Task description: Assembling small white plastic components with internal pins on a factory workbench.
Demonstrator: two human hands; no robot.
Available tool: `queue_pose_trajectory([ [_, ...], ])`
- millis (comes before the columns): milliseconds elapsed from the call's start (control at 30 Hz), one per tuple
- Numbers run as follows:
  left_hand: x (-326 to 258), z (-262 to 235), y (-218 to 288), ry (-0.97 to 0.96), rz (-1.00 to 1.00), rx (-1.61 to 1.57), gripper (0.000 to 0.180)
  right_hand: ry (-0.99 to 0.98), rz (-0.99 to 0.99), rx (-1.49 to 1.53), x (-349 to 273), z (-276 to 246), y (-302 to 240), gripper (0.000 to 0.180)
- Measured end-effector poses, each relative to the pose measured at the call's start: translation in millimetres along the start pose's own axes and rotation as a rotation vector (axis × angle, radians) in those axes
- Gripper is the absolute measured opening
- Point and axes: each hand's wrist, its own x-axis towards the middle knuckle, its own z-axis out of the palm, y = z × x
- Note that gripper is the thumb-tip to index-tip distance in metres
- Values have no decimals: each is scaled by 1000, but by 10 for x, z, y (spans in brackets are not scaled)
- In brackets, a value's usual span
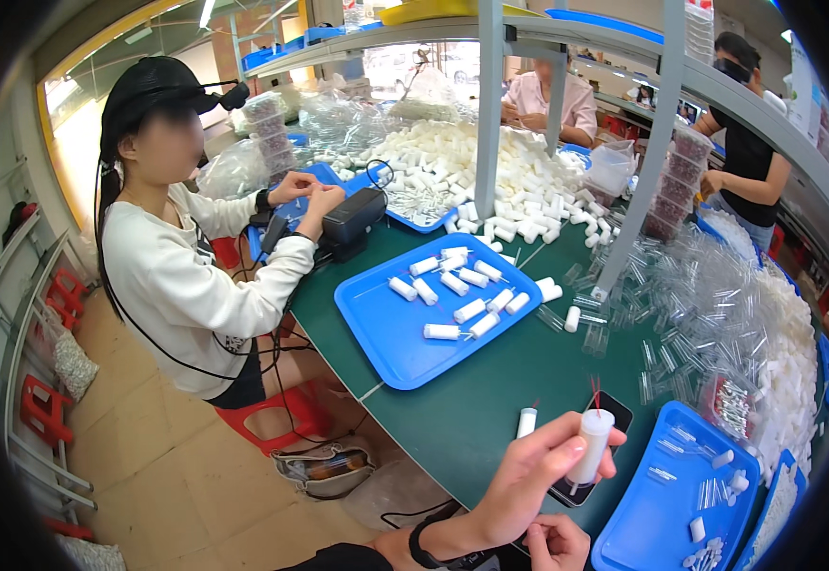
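Observation:
My left hand (538, 462) pinches a white cylinder (589, 459) upright between thumb and fingers. The cylinder seems to sit in a clear sleeve, with thin red strands sticking up from its top and a small pin below. At the lower edge, just beneath it, my right hand (559, 544) has its fingers curled together; whatever they hold, if anything, is hidden. Behind the held cylinder a dark phone (614, 407) lies on the green table (452, 419). Another white cylinder with a red strand (526, 422) stands left of the phone.
A blue tray (386, 347) carries several white cylinders. At right, another blue tray (624, 533) holds clear tubes and white caps. Heaps of clear tubes (709, 295) and white cylinders (481, 162) lie beyond. Metal posts (643, 162) rise from the table. A co-worker (195, 257) sits left.

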Motion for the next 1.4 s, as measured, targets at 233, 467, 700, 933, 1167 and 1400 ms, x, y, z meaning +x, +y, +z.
queue_pose_trajectory([
  [233,17,10,-2,-46,37,-70,40,-25,47,35,19,-11,-47,10],
  [467,36,20,-17,-22,32,-55,37,-25,28,12,24,-22,32,10],
  [700,20,-17,-68,-43,28,-28,34,-32,-28,-27,-17,4,60,9],
  [933,160,-296,-102,-177,-111,1347,27,-37,-30,5,17,-9,-10,11],
  [1167,233,-571,-404,32,9,1589,34,-28,-125,-65,41,27,-52,11],
  [1400,157,-607,-392,71,-37,1773,36,-10,-244,-167,17,-8,-118,9],
])
